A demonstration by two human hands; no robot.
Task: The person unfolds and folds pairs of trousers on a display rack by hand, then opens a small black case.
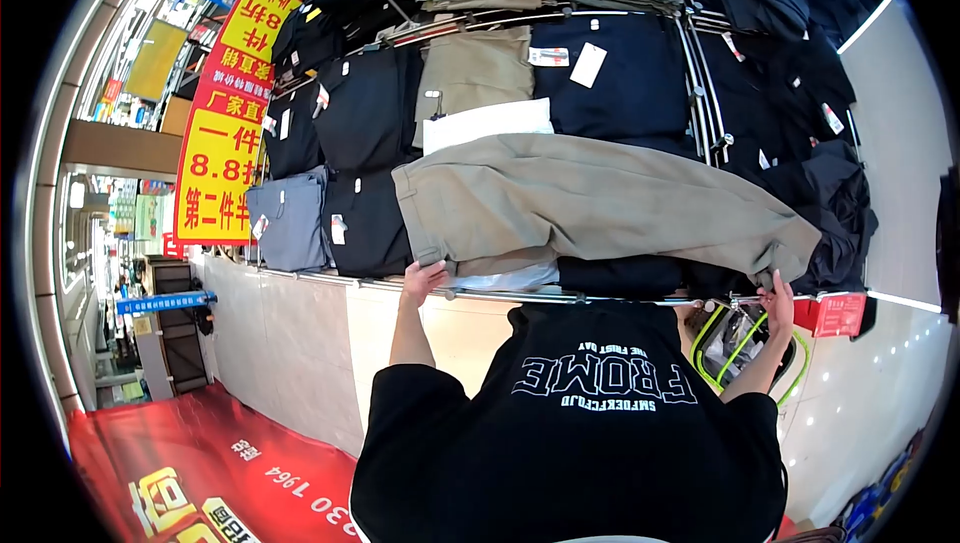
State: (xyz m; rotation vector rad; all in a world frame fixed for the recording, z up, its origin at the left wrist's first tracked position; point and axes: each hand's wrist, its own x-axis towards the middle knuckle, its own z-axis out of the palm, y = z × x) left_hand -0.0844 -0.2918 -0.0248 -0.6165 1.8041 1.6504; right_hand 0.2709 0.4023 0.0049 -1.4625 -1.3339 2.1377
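Note:
A pair of khaki trousers (600, 198), folded lengthwise, stretches sideways over the stacks on the display rack. My left hand (426, 278) is closed on the lower corner of the waist end. At the other end, my right hand (776, 301) pinches the edge near the leg hems. Under the trousers' upper edge shows a white sheet (488, 126), perhaps packaging. Some clear plastic (510, 277) pokes out below the trousers near my left hand.
Folded dark trousers (370, 108) and grey trousers (288, 221) fill the metal-railed rack (520, 296). A yellow-and-red sale sign (222, 133) stands at left. A green-rimmed basket (735, 348) is by my right arm. A red banner (210, 453) lies lower left.

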